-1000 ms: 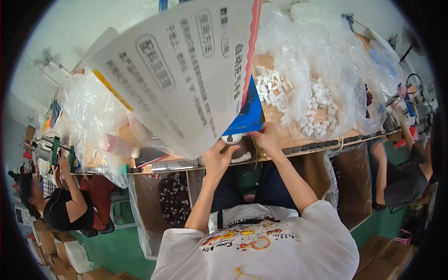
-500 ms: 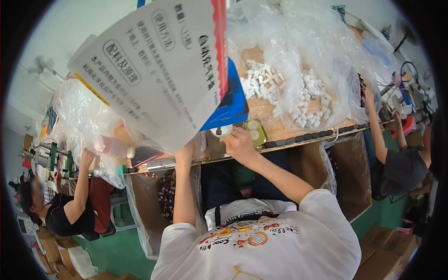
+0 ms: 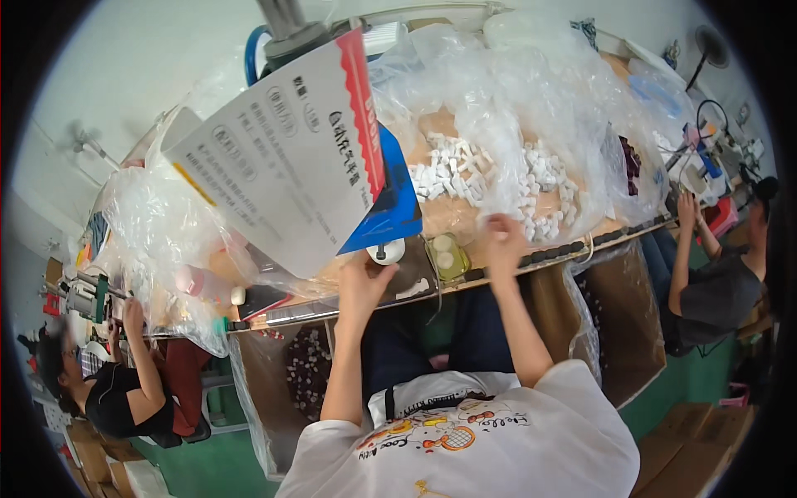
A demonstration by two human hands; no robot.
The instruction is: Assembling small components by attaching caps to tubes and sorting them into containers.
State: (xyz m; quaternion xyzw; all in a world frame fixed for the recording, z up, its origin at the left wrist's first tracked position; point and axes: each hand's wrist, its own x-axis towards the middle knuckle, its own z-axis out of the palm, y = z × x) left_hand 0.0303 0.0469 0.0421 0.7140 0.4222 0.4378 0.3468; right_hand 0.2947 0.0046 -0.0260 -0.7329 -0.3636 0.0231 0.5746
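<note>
I had both forearms raised from the lower edge toward the desk (image 3: 531,264). The left hand (image 3: 363,280) was up at the near edge, fingers curled just under a white round knob (image 3: 386,251) and the lower corner of a big tilted white card (image 3: 286,170) with a red stripe and a blue back. Whether that grip was closed on anything, I couldn't tell; the palm faced away from me. The right hand (image 3: 501,241) was lifted further right, fingers bunched narrow at the near rim of a clear plastic bag (image 3: 531,108), touching or just short of it, and I couldn't make out anything pinched in it.

Between the two hands sat a small clear tray (image 3: 444,253) on the desk, with two pale round pieces inside. Behind it the clear bag lay wide open and spread across the far side, holding a heap of small white parts (image 3: 490,178) piled loosely over brown board. To the left, another crumpled clear bag (image 3: 158,216) held pinkish items, hard to tell apart.

Under the desk's near edge hung open sacks (image 3: 303,373), the left one showing dark small pieces. A person in black (image 3: 116,398) worked at the far left, another person (image 3: 714,282) at the right with hands up at the desk.
</note>
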